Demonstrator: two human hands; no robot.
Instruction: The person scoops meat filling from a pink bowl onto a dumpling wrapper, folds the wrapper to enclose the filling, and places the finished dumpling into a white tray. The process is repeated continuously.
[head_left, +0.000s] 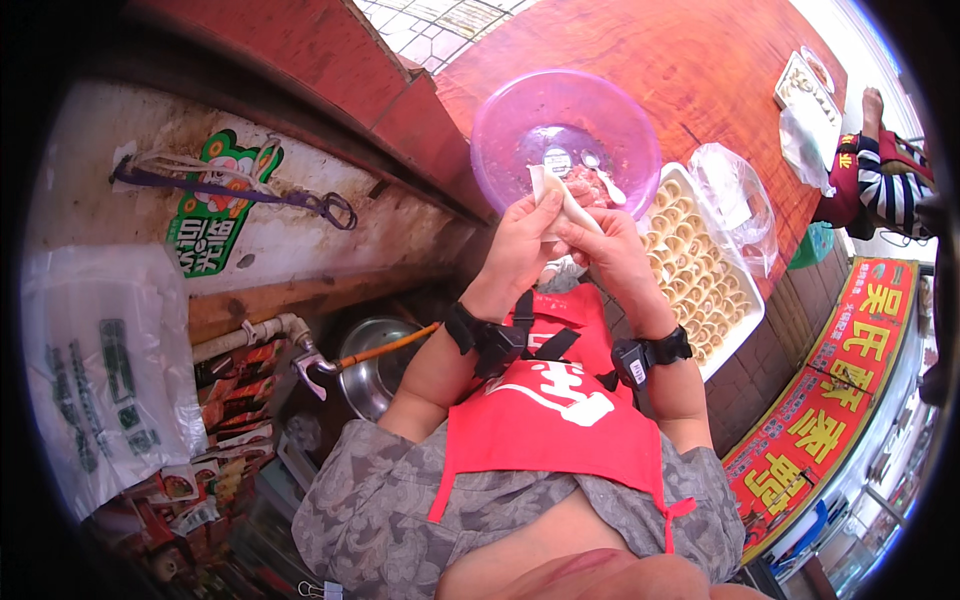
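Both hands meet over the near side of a translucent purple plastic bowl (499, 124). Between the fingers of my left hand (525, 229) and my right hand (609, 238) is a pale folded dough wrapper (568, 199); whether filling lies inside is hidden. In the bowl are pink minced meat (587, 187) and a white spoon (611, 187), its handle leaning toward my right hand. Right of the bowl stands a white tray (752, 291), on which several rows of folded dumplings (694, 266) sit close together.
The bowl rests on a reddish wooden table (697, 82). A clear plastic bag (739, 202) lies beside the tray. Another tray (806, 90) stands near a person in striped sleeves (889, 187). At left are a tap (311, 367), a metal basin (375, 386) and hanging plastic bags (112, 360).
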